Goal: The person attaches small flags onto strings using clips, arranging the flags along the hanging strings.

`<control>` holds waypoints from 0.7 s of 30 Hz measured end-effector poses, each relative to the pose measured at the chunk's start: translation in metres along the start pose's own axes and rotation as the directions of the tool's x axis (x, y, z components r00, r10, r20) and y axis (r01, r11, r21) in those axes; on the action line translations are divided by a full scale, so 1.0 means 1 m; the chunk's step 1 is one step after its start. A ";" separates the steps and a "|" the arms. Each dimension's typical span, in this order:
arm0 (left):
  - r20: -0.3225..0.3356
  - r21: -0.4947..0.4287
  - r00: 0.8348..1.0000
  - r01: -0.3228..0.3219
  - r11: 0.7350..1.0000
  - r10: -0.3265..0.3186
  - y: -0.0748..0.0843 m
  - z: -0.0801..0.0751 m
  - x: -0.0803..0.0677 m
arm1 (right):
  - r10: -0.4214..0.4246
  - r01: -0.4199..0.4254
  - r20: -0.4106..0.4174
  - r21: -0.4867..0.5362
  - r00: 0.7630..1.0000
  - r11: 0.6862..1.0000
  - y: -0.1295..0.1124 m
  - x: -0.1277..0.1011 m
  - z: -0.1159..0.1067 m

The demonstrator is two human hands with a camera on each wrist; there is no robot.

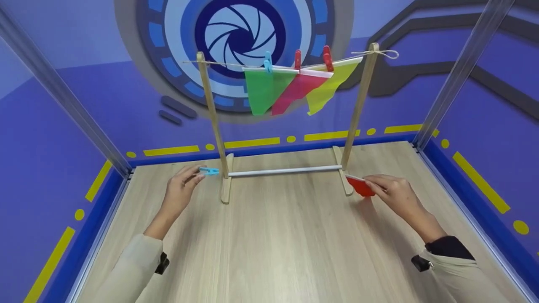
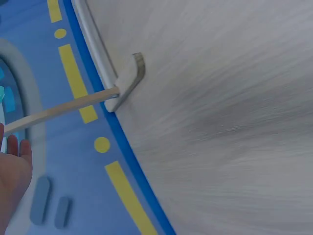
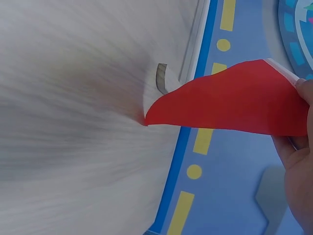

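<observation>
My left hand [image 1: 181, 184] pinches a light blue clothespin [image 1: 209, 171] beside the left post of a wooden stand. By the stand's right foot, my right hand [image 1: 396, 191] pinches a red pennant [image 1: 363, 187] at its white-edged top; in the right wrist view its pointed end hangs toward the table. A string between the posts carries a green pennant [image 1: 263, 90], a pink pennant [image 1: 297, 89] and a yellow pennant [image 1: 330, 88]. A blue clothespin [image 1: 268, 63] grips the green one. Two red clothespins, one over the pink pennant [image 1: 297, 59] and one at the yellow [image 1: 328, 59], sit along the string.
The stand has a left post [image 1: 212, 113], a right post [image 1: 361, 103] and a white crossbar [image 1: 286, 171] low between its wooden feet. It stands near the back edge of a wood-grain table [image 1: 269, 244]. Blue printed walls with metal corner rails [image 1: 463, 67] enclose the table.
</observation>
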State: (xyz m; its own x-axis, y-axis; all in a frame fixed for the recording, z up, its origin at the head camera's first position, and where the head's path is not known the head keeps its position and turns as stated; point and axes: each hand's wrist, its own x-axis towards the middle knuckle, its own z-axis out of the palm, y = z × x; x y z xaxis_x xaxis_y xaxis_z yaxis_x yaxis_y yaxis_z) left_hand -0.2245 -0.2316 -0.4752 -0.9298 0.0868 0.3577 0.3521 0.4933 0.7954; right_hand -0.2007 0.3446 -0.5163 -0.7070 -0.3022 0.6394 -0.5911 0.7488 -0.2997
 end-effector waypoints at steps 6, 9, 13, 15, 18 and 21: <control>0.006 0.037 1.000 -0.031 0.999 0.031 0.019 -0.004 0.010 | 0.002 -0.002 0.009 0.017 1.000 1.000 -0.005 0.004 0.003; 0.008 0.050 0.999 -0.034 0.998 0.034 0.025 -0.006 0.013 | -0.009 0.009 0.009 0.025 1.000 1.000 -0.008 0.006 0.005; 0.029 0.057 0.999 -0.041 0.998 0.040 0.032 -0.007 0.017 | -0.034 0.035 -0.015 0.026 0.999 0.999 -0.012 0.010 0.007; 0.042 0.062 0.998 -0.038 0.997 0.036 0.034 -0.008 0.018 | -0.045 0.046 -0.024 0.022 0.999 0.999 -0.014 0.012 0.008; 0.052 0.065 0.998 -0.023 0.998 0.019 0.039 -0.010 0.021 | -0.051 0.051 -0.024 0.021 0.998 0.998 -0.017 0.016 0.008; 0.049 0.076 0.999 -0.027 0.997 0.023 0.045 -0.011 0.025 | -0.055 0.056 -0.025 0.027 0.998 0.998 -0.020 0.020 0.009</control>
State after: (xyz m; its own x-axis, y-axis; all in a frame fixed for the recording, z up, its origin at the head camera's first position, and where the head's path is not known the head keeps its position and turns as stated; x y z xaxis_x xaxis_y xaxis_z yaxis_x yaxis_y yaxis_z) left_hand -0.2301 -0.2165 -0.4249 -0.9255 0.1403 0.3518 0.3677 0.5554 0.7459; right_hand -0.2063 0.3179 -0.5036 -0.6634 -0.3283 0.6724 -0.6399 0.7147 -0.2825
